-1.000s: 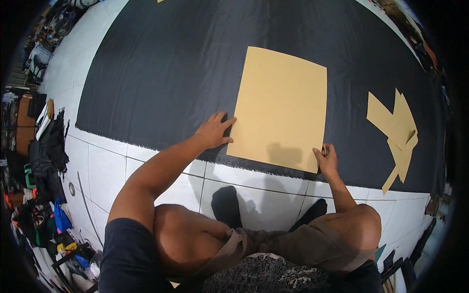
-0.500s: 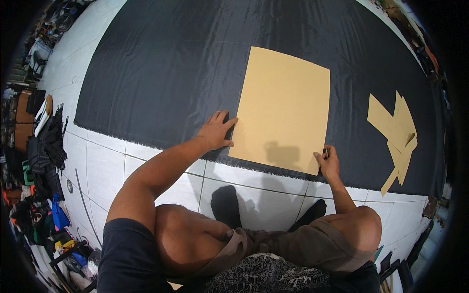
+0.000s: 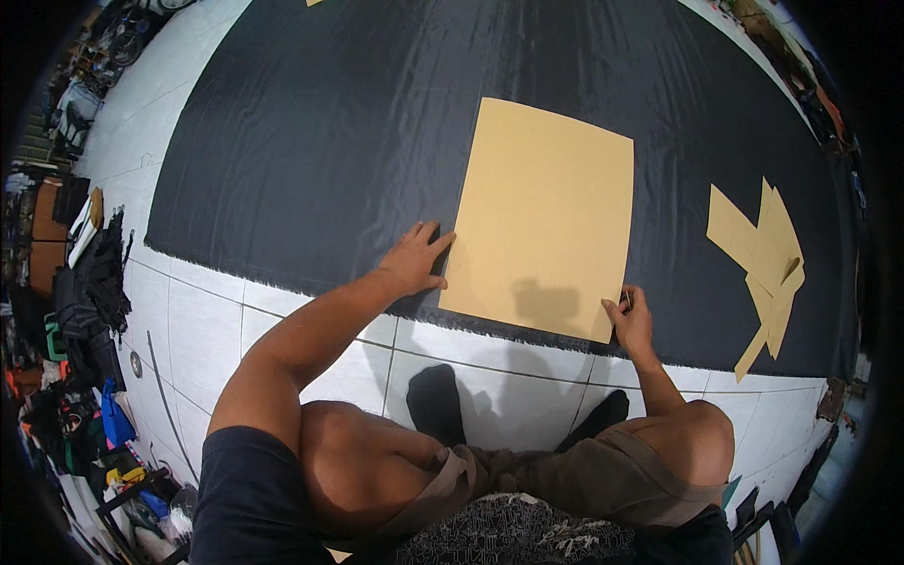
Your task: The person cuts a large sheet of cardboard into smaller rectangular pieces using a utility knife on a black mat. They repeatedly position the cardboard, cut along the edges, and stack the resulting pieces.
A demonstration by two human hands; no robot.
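One bare left hand [image 3: 412, 264] lies palm down, its forearm slanting up from the lower left, the grip spread wide and holding nothing; thumb and forefinger meet the left edge of a large, tan, rectangular flat sheet [image 3: 548, 217]. The bare right hand [image 3: 634, 320] bends in near the sheet's lower right corner, thumb at the edge, fingers curled (whether that grip closes on something small, I cannot tell). The sheet lies on a broad black cloth [image 3: 282, 169] with a frayed near edge, over a white tiled floor [image 3: 353, 381]. Overlapping tan angular pieces [image 3: 756, 247] rest well to the right; two dark-socked feet [image 3: 435, 403] stand near the fray.
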